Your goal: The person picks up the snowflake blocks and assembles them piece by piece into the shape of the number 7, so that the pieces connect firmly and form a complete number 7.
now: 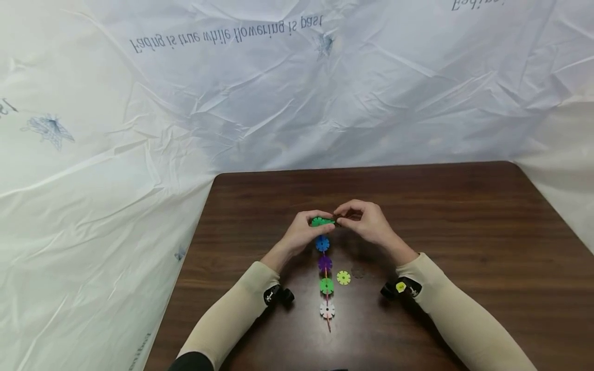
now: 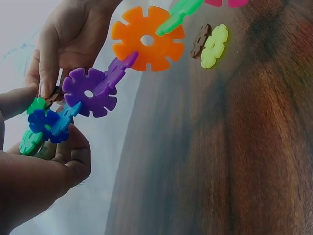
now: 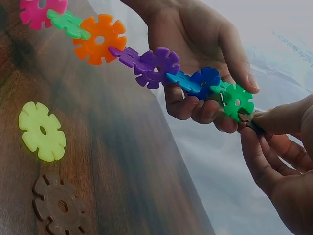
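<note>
The left hand (image 1: 303, 233) curls its fingers under the far end of a chain (image 1: 326, 268) of interlocked plastic snowflake discs, thumb on top of the last green disc (image 3: 237, 102), while the right hand (image 1: 366, 221) meets it from the other side, thumb and forefinger pinching a small dark piece (image 3: 248, 120) against that green disc's edge. Both hands are raised just above the middle of the brown tabletop (image 1: 464, 232), nearer its far edge than its near one. From the green disc the chain runs back toward the person: a blue disc (image 3: 205, 81), a purple disc (image 3: 157, 66), an orange disc (image 3: 100, 38) and a pink disc (image 3: 41, 10), each joined to the next by a disc set edge-on. In the head view the chain runs in a straight line from the hands toward the near edge. Two loose discs lie flat on the tabletop just right of the chain: a yellow disc (image 3: 42, 130) and, beside it, a brown disc (image 3: 59, 204) that nearly blends with the wood. Beige sleeves (image 1: 232, 314) cover both forearms, with a small dark camera strapped at each wrist. Crumpled white sheeting (image 1: 139, 129) printed with lettering hangs beyond the tabletop's far and left edges.
</note>
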`<state>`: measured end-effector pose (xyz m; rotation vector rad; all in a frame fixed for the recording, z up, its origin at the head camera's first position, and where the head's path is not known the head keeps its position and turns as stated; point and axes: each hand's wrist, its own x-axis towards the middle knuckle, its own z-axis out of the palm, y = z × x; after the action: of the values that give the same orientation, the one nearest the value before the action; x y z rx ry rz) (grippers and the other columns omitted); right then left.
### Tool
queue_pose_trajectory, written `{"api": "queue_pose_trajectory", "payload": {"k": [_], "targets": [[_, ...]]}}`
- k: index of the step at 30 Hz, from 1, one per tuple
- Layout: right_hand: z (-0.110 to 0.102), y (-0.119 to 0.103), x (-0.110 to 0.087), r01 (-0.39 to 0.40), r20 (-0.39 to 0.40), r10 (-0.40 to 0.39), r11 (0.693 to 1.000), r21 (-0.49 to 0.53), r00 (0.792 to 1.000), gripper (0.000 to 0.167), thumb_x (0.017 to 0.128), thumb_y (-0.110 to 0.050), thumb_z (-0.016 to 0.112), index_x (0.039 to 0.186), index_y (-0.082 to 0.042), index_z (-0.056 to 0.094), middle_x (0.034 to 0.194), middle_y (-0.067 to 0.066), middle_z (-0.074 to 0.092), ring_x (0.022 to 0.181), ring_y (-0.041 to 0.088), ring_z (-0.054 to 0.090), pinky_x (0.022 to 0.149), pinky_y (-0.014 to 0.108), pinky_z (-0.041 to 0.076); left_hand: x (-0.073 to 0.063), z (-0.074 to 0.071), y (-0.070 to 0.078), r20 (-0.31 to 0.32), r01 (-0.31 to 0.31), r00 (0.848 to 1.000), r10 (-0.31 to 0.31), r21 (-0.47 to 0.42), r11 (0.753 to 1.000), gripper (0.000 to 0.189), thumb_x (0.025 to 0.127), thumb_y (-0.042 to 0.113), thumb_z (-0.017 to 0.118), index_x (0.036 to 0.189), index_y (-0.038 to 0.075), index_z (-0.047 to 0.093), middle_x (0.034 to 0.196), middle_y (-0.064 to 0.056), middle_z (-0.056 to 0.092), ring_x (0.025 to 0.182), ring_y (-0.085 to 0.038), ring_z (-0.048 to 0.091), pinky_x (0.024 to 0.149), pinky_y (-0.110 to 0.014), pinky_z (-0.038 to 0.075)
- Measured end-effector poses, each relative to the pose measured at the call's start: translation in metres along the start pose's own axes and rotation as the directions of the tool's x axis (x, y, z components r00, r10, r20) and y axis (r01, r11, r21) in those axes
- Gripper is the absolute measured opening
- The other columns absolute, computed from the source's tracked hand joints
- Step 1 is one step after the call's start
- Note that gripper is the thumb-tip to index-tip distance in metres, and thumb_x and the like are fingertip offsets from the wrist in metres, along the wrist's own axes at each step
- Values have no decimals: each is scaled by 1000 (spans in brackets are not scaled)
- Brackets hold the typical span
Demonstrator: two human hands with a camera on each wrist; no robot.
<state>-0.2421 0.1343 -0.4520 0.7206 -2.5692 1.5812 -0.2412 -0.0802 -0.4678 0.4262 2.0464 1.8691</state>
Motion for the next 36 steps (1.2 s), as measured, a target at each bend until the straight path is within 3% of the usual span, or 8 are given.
{"api": "queue_pose_trajectory", "payload": {"k": [6,12,16,19,21,26,28,36], "targets": [[-4,0,0,5,-21,-5,1000,-7,1000,13,91,-13,69,105,-11,70,97,4,67,88,17,64,82,39,56,1,1,0,-35,-9,999,10,14,1000,35,92,16,69,123,0,64,106,-20,69,98,-41,64,77,-32,56],[-11,2,-5,-13,-5,13,1000,-23,1000,18,93,-18,68,109,-8,68,96,4,66,86,17,63,79,40,55,2,-1,3,-27,6,1000,-5,29,1000,37,95,13,65,126,-5,60,106,-27,66,81,-14,65,75,-30,55],[-13,6,-10,17,33,-15,998,-61,999,19,92,-16,68,110,-9,67,100,6,67,88,18,63,77,40,55,-6,0,17,-13,8,1000,-7,30,1000,36,95,11,64,126,-8,60,98,-21,68,77,-9,63,75,-29,55],[-13,9,-14,63,61,-57,994,-92,997,21,91,-15,70,111,-8,66,104,8,67,90,20,64,77,43,55,-12,2,28,-16,-2,1000,2,19,1000,35,94,10,64,124,-8,61,90,-8,68,76,-11,62,74,-30,54],[-13,11,-16,69,85,-60,991,-111,995,23,90,-15,71,112,-8,66,105,8,67,90,20,64,77,44,55,-14,2,30,-13,2,1000,-2,8,1000,35,94,10,64,124,-8,60,87,-1,66,79,-27,64,73,-29,54],[-14,18,-23,81,153,-56,984,-162,987,28,88,-15,73,113,-7,65,110,12,66,91,23,65,78,43,55,-4,1,8,-22,-2,1000,2,-14,1000,38,94,15,66,126,-5,60,91,-17,65,97,-56,52,71,-27,52],[-15,19,-26,102,180,-69,978,-180,981,31,87,-16,73,115,-5,64,112,14,66,92,25,65,78,44,55,0,0,-1,-32,-17,999,16,-22,1000,38,94,16,66,126,-4,60,94,-20,65,95,-55,53,70,-28,52],[-15,26,-35,154,277,-81,955,-255,957,41,85,-22,76,120,-5,63,114,11,66,96,22,65,80,41,55,0,1,0,-39,-30,999,27,-61,998,32,94,10,65,123,-1,61,89,-3,64,96,-53,54,72,-28,53]]}}
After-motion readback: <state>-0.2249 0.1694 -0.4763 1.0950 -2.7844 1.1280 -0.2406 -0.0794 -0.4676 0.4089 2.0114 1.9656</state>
